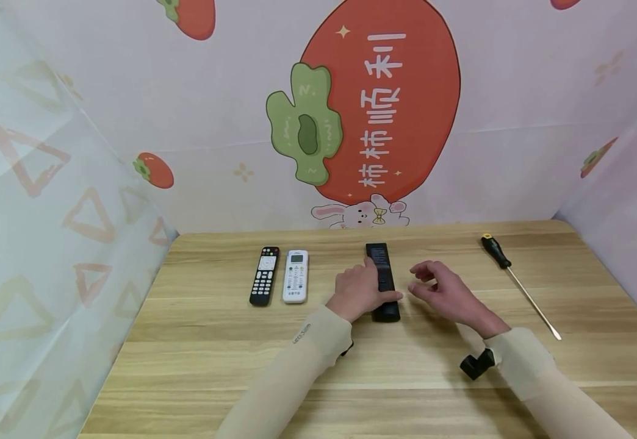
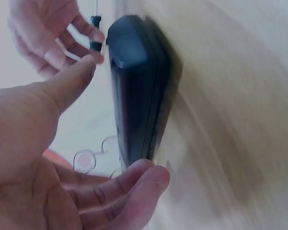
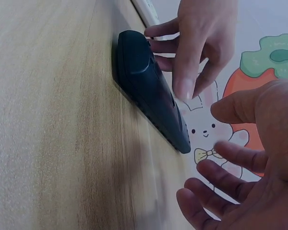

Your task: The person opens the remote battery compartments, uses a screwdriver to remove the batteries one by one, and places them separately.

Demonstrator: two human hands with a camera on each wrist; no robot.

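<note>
A black remote control [image 1: 387,313] lies lengthwise in the middle of the wooden table. Over its left side is my left hand [image 1: 356,289], the thumb reaching across above the remote and the other fingers along its left edge. In the left wrist view the fingertips overlap the far end of the remote [image 2: 134,100], while the thumb stands apart from it. My right hand [image 1: 450,296] hovers just to the right, fingers loosely bent and holding nothing. The right wrist view shows a gap between that hand and the remote [image 3: 146,81].
Left of the hands lie a black remote with white buttons [image 1: 264,277] and a white remote with a small screen [image 1: 296,277]. On the right, a screwdriver [image 1: 496,251] with a black handle lies at a slant. A printed cloth wall [image 1: 230,189] stands behind the table [image 1: 197,366].
</note>
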